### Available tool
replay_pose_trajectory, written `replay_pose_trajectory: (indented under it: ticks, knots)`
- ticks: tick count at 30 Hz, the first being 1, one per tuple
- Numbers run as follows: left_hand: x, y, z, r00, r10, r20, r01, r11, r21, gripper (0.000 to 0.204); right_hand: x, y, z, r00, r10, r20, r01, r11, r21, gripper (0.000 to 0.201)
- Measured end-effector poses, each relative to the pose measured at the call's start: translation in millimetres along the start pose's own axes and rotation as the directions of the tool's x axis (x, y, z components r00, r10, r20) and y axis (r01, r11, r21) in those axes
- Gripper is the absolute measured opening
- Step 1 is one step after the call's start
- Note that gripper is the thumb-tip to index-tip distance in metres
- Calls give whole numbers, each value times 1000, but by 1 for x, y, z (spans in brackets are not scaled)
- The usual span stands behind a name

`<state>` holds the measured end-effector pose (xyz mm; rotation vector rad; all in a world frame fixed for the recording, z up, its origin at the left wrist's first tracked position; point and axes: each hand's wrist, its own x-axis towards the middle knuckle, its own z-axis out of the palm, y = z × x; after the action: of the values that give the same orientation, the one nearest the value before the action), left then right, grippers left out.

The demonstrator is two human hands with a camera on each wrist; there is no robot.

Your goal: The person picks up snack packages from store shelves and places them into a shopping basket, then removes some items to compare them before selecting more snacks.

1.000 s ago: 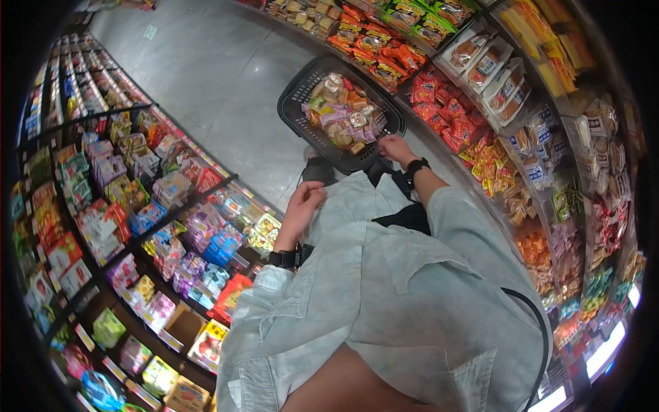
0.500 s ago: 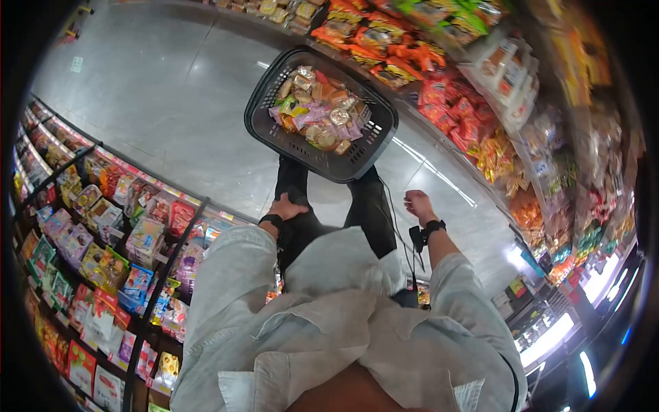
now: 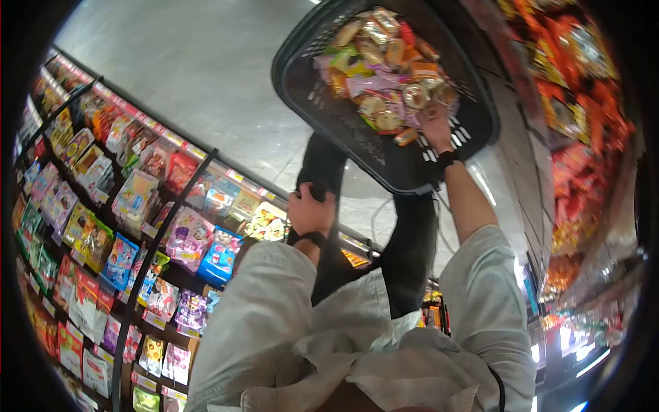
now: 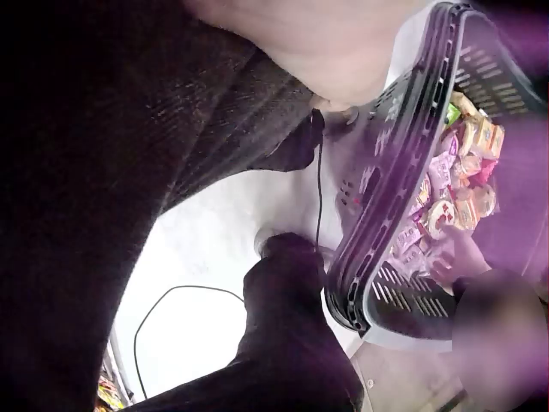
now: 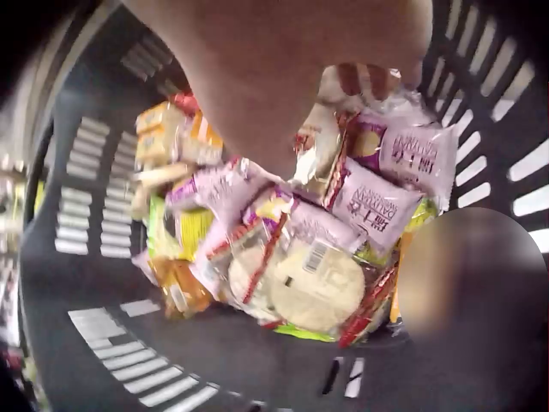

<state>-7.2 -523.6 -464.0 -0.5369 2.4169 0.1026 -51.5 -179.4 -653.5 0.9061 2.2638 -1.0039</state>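
Observation:
My right hand [image 3: 435, 126] reaches down into a dark plastic shopping basket [image 3: 302, 82], its fingers among wrapped snacks. In the right wrist view this hand [image 5: 257, 77] covers part of the pile, fingertips right at a clear-wrapped packet [image 5: 317, 146]; I cannot tell whether they grip it. Round wafers in clear wrap [image 5: 316, 287], lilac packets [image 5: 373, 204] and a yellow-green packet [image 5: 184, 230] lie around it. My left hand [image 3: 312, 211] rests on the knee of the black trousers [image 3: 321, 161], holding nothing.
Shelves of bagged snacks [image 3: 134, 196] line the left side. Bins with orange and red packets [image 3: 580, 165] run along the right. Grey floor [image 3: 206, 82] lies between, and a thin cable [image 4: 193, 287] trails near the feet.
My right hand, raised beside the basket half a second ago, has moved into it among the snacks. My left hand stays at the knee. The basket appears larger and closer.

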Motion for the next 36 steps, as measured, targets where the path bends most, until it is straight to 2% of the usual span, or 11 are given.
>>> replay_pose_trajectory:
  ticks: [3, 6, 9, 13, 17, 18, 21, 25, 26, 30, 36]
  knots:
    - [5, -3, -4, 1000, 17, -10, -17, 998, -54, 46, 12, -33, 25, 991, 33, -131, -74, 945, -317, 99]
    - [8, -1, -3, 998, -46, 32, 47, 998, -41, 44, 16, -45, 69, 967, 165, -192, -200, 963, -179, 120]
    - [8, 0, -2, 999, -49, 20, 50, 998, -41, 43, 21, -65, 87, 910, 322, -259, -380, 899, -217, 131]
    - [14, 3, -9, 994, -82, 78, 86, 995, -41, 44, 34, -58, 88, 906, 309, -288, -391, 871, -297, 126]
    - [13, 4, -9, 992, -91, 84, 95, 995, -40, 44, 36, -34, 70, 933, 245, -265, -325, 888, -325, 96]
    - [12, 5, -9, 992, -90, 86, 94, 994, -46, 44, 36, -26, 66, 942, 199, -271, -285, 899, -333, 86]
    - [10, 8, -8, 991, -106, 81, 110, 993, -38, 44, 36, -9, 57, 977, 52, -205, -104, 962, -251, 84]
    - [10, 8, -7, 987, -129, 95, 134, 990, -49, 44, 25, -34, 72, 966, 164, -201, -224, 918, -327, 114]
    - [10, 8, -7, 987, -129, 93, 134, 990, -50, 44, 29, -39, 73, 961, 245, -125, -272, 910, -313, 134]
    - [8, 9, -4, 992, -102, 75, 104, 994, -20, 43, 24, -45, 77, 964, 248, -100, -267, 907, -325, 143]
    - [7, 11, -5, 992, -103, 78, 106, 994, -25, 44, 20, -48, 80, 958, 253, -134, -286, 875, -389, 128]
